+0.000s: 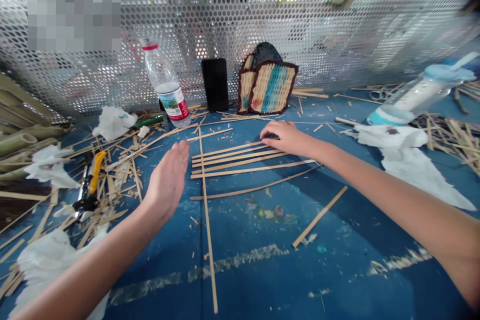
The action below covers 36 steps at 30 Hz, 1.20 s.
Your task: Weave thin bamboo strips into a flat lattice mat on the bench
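Several thin bamboo strips (240, 157) lie side by side on the blue table (270, 260), crossed by one long upright strip (207, 230). My left hand (168, 180) hovers edge-on just left of the strips' ends, fingers straight and together, holding nothing. My right hand (283, 137) rests palm down on the right ends of the upper strips, fingers curled over something dark beneath them that I cannot make out.
A plastic water bottle (167, 90), a black phone (215, 84) and a small woven piece (268, 85) lean against the perforated metal wall. Yellow-handled cutters (90, 185), tissues (112, 122) and strip offcuts litter the left. Another bottle (416, 95) and white paper (408, 160) lie right.
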Tool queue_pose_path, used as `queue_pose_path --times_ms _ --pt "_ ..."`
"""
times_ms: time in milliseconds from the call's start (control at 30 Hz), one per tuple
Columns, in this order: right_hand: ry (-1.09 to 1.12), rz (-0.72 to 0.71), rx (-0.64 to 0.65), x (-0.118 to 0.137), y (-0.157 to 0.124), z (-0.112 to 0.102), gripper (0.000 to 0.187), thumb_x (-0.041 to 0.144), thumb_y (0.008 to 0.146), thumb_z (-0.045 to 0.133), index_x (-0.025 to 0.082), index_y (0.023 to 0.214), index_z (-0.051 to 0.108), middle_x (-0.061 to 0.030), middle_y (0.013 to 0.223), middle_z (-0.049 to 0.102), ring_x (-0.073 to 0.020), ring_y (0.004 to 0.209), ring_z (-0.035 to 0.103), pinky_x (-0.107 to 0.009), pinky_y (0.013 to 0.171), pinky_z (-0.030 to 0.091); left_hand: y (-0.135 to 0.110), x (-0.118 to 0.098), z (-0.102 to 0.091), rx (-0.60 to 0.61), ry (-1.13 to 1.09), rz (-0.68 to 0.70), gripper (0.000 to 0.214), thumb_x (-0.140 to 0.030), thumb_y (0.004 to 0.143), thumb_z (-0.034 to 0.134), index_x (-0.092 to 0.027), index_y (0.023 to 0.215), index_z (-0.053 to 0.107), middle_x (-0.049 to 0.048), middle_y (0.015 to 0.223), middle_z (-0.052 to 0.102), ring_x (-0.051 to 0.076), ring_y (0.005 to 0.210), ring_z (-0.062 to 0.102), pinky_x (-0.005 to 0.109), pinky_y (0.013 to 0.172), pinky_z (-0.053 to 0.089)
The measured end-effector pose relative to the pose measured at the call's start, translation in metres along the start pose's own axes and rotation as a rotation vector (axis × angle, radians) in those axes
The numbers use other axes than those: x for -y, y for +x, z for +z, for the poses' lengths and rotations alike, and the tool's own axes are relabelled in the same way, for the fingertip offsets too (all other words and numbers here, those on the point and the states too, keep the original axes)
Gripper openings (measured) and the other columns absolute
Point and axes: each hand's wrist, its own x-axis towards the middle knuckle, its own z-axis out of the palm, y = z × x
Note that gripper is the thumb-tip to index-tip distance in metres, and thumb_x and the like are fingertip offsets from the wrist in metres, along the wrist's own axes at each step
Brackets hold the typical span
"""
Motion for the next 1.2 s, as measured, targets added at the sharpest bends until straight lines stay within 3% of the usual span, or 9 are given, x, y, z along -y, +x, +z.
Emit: queue_pose_path --times_ms 100,167,267,400,567,700,900,1033,1200 --pt "0.029 -0.067 -0.026 0.022 -0.008 0.000 0.032 0.038 0.100 0.045 0.024 0.122 0.064 -0.0103 0.132 0.063 -0.0314 0.125 0.053 -0.055 0.104 0.036 -0.002 -0.007 -0.010 0.107 0.372 0.207 0.046 -0.046 0.092 0.052 -0.025 0.131 0.064 0.0030 0.147 0.056 0.026 0.142 0.044 0.042 0.123 0.025" --pt "0.051 -0.132 -0.033 0.043 -0.014 0.004 0.041 0.042 0.103 0.042 0.026 0.137 0.058 -0.0093 0.145 0.055 -0.0303 0.136 0.046 -0.053 0.111 0.034 -0.008 -0.009 -0.016 0.240 0.684 0.387 0.043 -0.048 0.087 0.061 -0.027 0.124 0.069 0.0030 0.143 0.060 0.031 0.141 0.045 0.049 0.124 0.020" --pt "0.076 -0.204 0.004 0.070 -0.022 0.017 0.054 0.050 0.103 0.040 0.027 0.152 0.044 -0.0057 0.157 0.042 -0.0279 0.147 0.033 -0.050 0.120 0.027 -0.024 -0.006 -0.024 0.489 0.992 0.603 0.045 -0.045 0.093 0.056 -0.028 0.134 0.063 0.0036 0.148 0.056 0.029 0.144 0.042 0.052 0.125 0.014" --pt "0.111 -0.198 0.083 0.083 -0.025 0.033 0.061 0.055 0.103 0.039 0.030 0.159 0.031 -0.0003 0.162 0.030 -0.0270 0.151 0.024 -0.049 0.125 0.020 -0.046 0.007 -0.033 0.713 1.162 0.686 0.056 -0.042 0.099 0.048 -0.033 0.154 0.038 0.0008 0.160 0.038 0.025 0.148 0.034 0.049 0.125 0.018" --pt "0.117 -0.199 0.114 0.078 -0.025 0.039 0.058 0.052 0.104 0.038 0.030 0.158 0.034 0.0012 0.161 0.032 -0.0263 0.152 0.022 -0.049 0.126 0.018 -0.053 0.022 -0.039 0.750 1.251 0.731 0.069 -0.046 0.100 0.048 -0.031 0.160 0.017 0.0024 0.165 0.023 0.026 0.151 0.025 0.051 0.125 0.017" --pt "0.089 -0.221 0.072 0.077 -0.024 0.040 0.053 0.050 0.104 0.039 0.034 0.154 0.040 0.0023 0.159 0.038 -0.0268 0.150 0.028 -0.051 0.124 0.022 -0.052 0.026 -0.038 0.751 1.247 0.715 0.067 -0.047 0.101 0.046 -0.031 0.160 0.018 0.0026 0.164 0.023 0.027 0.151 0.025 0.050 0.125 0.018" --pt "-0.012 -0.258 0.016 0.079 -0.020 0.040 0.046 0.041 0.105 0.041 0.027 0.148 0.051 -0.0038 0.152 0.050 -0.0269 0.143 0.040 -0.049 0.120 0.031 -0.051 0.030 -0.039 0.714 1.259 0.723 0.066 -0.049 0.100 0.047 -0.032 0.159 0.022 0.0026 0.164 0.026 0.027 0.151 0.027 0.049 0.125 0.017" --pt "-0.032 -0.267 -0.015 0.078 -0.020 0.041 0.043 0.040 0.105 0.043 0.029 0.145 0.054 -0.0030 0.150 0.052 -0.0264 0.142 0.041 -0.049 0.118 0.032 -0.053 0.031 -0.039 0.663 1.296 0.859 0.066 -0.046 0.101 0.047 -0.029 0.159 0.022 0.0047 0.164 0.027 0.027 0.151 0.026 0.049 0.126 0.015" --pt "-0.032 -0.295 -0.022 0.076 -0.020 0.042 0.044 0.039 0.105 0.044 0.023 0.144 0.055 -0.0054 0.149 0.053 -0.0274 0.141 0.042 -0.049 0.117 0.034 -0.061 0.026 -0.038 0.721 1.345 1.029 0.057 -0.033 0.104 0.042 -0.023 0.158 0.028 0.0056 0.161 0.036 0.022 0.146 0.037 0.038 0.123 0.029"
